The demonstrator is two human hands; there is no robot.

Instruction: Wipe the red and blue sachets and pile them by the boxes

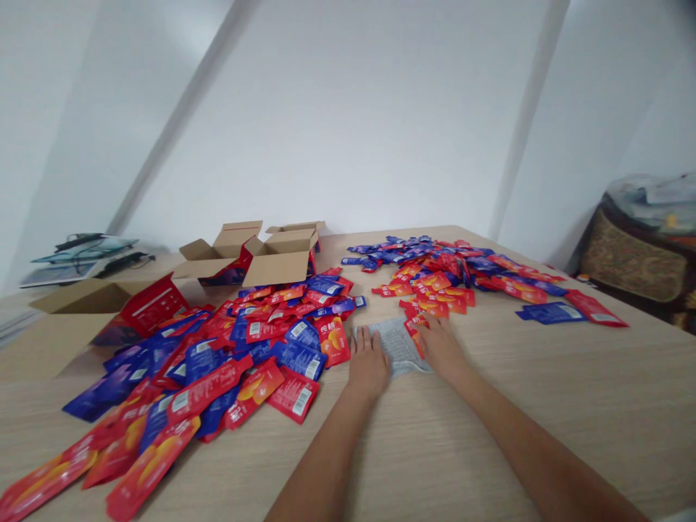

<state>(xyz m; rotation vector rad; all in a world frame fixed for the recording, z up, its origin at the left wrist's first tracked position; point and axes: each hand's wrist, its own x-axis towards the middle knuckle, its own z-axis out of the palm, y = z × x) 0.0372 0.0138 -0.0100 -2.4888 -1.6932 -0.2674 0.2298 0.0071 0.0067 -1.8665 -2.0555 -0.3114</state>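
Note:
A folded grey cloth (399,346) lies on the table in front of me. My left hand (368,362) rests flat on its left edge, fingers stretched out and holding nothing. On the cloth's right side, my right hand (441,346) grips a red packet (414,335) with orange fruit and white lettering printed on it. The packet lies over the cloth, partly covered by my fingers. Close to the left hand is another red packet (333,339) at the edge of a large heap. A few more red packets (446,299) lie just beyond my right hand.
A heap of red and blue packets (255,332) covers the left side of the wooden table (544,406). A second heap (405,250) lies at the back right. Open cardboard boxes (280,267) stand at the back left. Beyond the right edge is a patterned chair (634,254).

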